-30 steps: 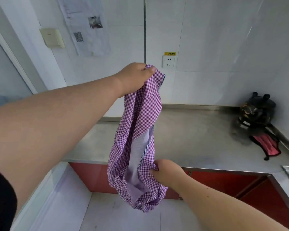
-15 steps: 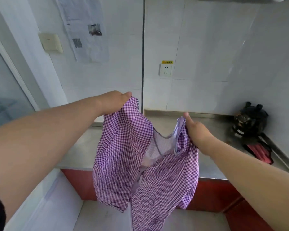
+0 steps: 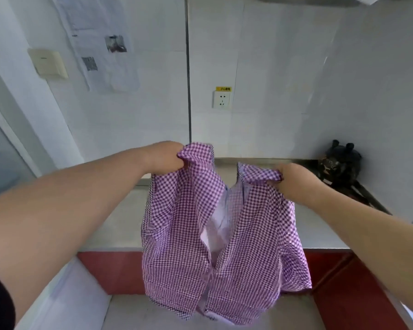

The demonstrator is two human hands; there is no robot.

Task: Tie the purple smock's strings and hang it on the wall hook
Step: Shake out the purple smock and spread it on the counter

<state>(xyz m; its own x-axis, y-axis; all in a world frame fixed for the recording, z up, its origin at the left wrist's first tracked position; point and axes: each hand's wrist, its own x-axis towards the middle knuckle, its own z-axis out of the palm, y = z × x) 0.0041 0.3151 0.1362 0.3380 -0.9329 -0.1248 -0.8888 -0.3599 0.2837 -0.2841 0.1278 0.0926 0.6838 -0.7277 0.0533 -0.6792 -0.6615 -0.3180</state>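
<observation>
While the steel countertop spans the background, the purple gingham cloth smock hangs open before it, each top corner pinched in closed fingers of left hand and right hand; strings untied, hook unseen, hanging still ahead.

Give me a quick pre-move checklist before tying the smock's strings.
1. Left hand gripping smock top corner: ok.
2. Right hand gripping the other top corner: ok.
3. Smock spread open, hanging free above the counter: ok.
4. Strings located: cannot tell, none clearly visible.
5. Wall hook in sight: not ok, none in view.
</observation>
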